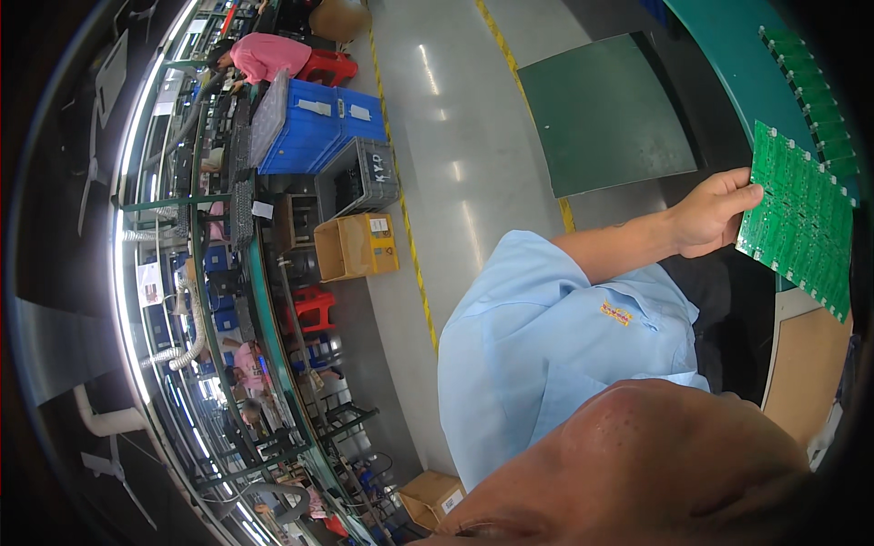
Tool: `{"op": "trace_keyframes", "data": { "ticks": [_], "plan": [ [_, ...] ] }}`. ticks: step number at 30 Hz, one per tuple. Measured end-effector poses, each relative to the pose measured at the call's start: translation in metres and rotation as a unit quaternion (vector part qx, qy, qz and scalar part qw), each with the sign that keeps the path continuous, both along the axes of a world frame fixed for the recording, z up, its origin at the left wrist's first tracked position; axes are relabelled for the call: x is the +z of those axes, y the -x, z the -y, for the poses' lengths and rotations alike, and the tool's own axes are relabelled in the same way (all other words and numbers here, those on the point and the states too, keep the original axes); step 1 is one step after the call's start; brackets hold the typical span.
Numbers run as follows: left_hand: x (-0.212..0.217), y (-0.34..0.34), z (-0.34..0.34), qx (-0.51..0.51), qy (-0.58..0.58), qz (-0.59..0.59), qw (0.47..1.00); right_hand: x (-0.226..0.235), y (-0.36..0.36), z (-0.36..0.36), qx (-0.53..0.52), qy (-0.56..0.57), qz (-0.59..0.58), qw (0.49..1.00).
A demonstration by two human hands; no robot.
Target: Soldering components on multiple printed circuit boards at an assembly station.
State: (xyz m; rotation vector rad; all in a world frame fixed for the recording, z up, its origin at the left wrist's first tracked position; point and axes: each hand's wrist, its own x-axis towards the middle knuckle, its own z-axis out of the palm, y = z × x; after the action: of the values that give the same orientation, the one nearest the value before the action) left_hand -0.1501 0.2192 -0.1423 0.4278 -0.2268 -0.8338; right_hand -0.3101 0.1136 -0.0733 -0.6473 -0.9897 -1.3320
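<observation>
My left hand (pixel 717 214) is at the right side of the head view, with the forearm coming out of a light blue short sleeve. It grips a green circuit board panel (pixel 801 214) by one edge, with the thumb lying on its face. The panel is held up and tilted, and is divided into several small boards with pale tabs along its edges. Behind it, more green circuit boards (pixel 806 86) lie in a row on a green work surface (pixel 728 55). My right hand is out of view.
A dark green flat panel (pixel 605 118) is beside the yellow-lined walkway (pixel 455 173). Across it are blue crates (pixel 314 127), a grey crate (pixel 369 173), an open cardboard box (pixel 355 247) and a red stool (pixel 314 309). Co-workers in pink (pixel 269 56) sit along a production line.
</observation>
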Motion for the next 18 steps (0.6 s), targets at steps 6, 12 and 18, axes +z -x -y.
{"op": "trace_keyframes", "data": {
  "ticks": [6,12,18],
  "plan": [
    [0.000,0.007,0.004,-0.016,0.010,-0.003,1.000,0.007,0.014,-0.014,-0.005,-0.018,0.056,0.998],
    [0.000,0.010,0.004,-0.028,0.012,-0.002,1.000,0.007,0.030,-0.027,-0.086,-0.121,0.074,0.986],
    [-0.006,0.008,0.009,-0.042,0.015,-0.005,0.999,0.022,0.017,-0.027,-0.029,-0.010,-0.008,0.999]
  ]
}}
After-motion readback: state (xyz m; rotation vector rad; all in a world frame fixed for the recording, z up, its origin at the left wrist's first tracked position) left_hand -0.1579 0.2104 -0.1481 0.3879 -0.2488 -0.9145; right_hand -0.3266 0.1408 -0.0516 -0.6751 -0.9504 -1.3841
